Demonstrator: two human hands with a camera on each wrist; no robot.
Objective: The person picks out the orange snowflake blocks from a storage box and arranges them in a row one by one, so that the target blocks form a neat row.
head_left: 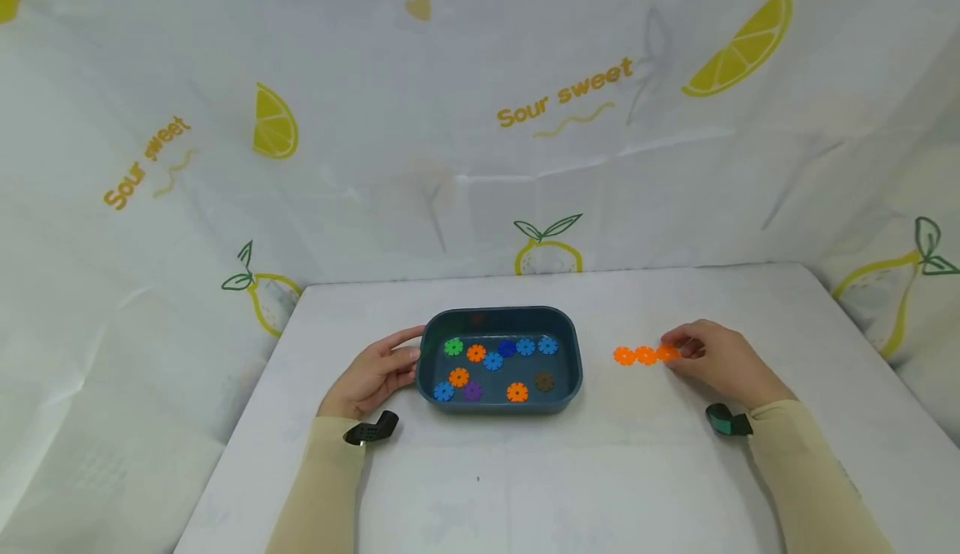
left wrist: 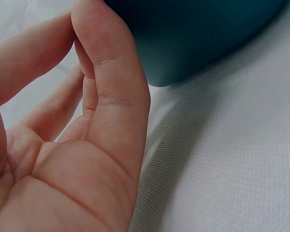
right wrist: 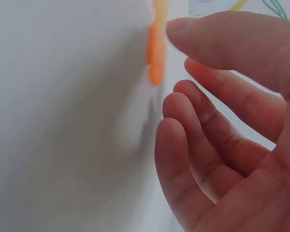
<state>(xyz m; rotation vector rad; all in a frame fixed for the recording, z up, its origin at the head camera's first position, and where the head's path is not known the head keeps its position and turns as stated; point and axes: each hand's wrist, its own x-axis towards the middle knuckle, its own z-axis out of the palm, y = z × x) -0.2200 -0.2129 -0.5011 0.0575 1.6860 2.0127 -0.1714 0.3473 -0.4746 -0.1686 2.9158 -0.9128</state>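
A dark blue-green tray [head_left: 498, 408] stands on the table. Its left wall meets the fingertips of my left hand [head_left: 375, 375], which lies beside it palm turned inward. In the left wrist view the bent fingers [left wrist: 118, 82] reach up to the tray's corner [left wrist: 183, 43]. To the tray's right, three orange notched plastic discs [head_left: 646, 356] form a row. My right hand [head_left: 723, 362] is at the row's right end, thumb and index fingertip at the last disc's edge. In the right wrist view, thumb and fingers stand apart beside the orange discs [right wrist: 156, 53].
Several notched discs lie spread in the tray, among them a green disc [head_left: 453, 346], a purple disc [head_left: 472, 391] and a brown disc [head_left: 543, 381]. A white cloth with lemon prints [head_left: 450, 229] hangs behind the white table [head_left: 480, 487].
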